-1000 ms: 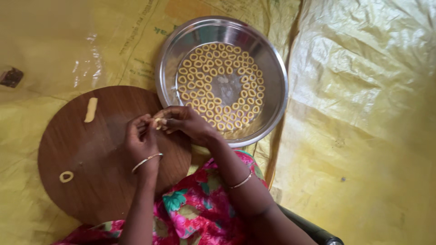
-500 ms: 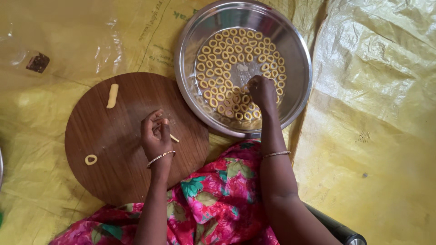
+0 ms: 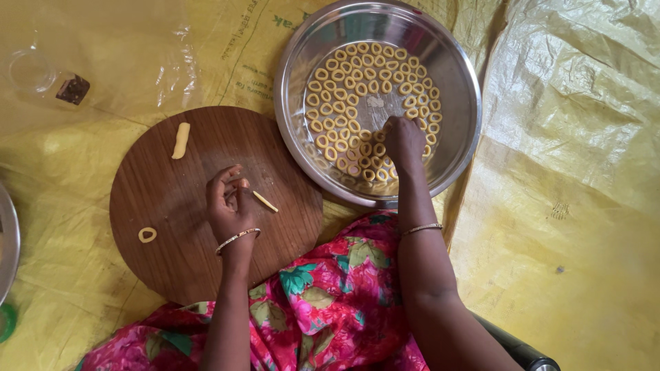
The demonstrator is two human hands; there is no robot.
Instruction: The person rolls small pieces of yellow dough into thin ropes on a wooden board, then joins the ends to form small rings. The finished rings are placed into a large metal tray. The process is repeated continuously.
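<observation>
Your right hand reaches into the round steel bowl, fingertips bunched on small pale dough rings; any pinched ring is hidden. Your left hand, loosely curled, apparently touches a thin pale dough stick on the round brown wooden board.

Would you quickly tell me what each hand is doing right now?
Left hand: fingers curled on the round wooden board, pinching a thin dough strip.
Right hand: down among the dough rings in the steel bowl; grip cannot be told.

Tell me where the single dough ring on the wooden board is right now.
In the head view the single dough ring lies near the left edge of the round wooden board, left of the left hand.
</observation>
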